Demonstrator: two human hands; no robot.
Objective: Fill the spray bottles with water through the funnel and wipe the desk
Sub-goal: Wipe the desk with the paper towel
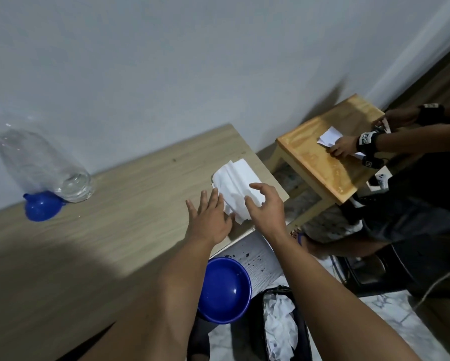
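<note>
Looking at that wad of paper towel near the surface's far right corner: light, floppy, tears when wet. Left hand lies flat, fingers spread on its edge; right hand hovers loosely curled, gripping nothing. I'd bunch the middle.

white marks on the other person's black wristband are too blurred to read.

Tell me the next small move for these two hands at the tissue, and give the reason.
Probably close the right hand on the white tissue and gather it into a wad. The tissue lies spread out near the desk's right edge, the left hand lies flat on its near edge, and the right hand's fingers hover, loosely curled, just above it, gripping nothing yet.
</note>
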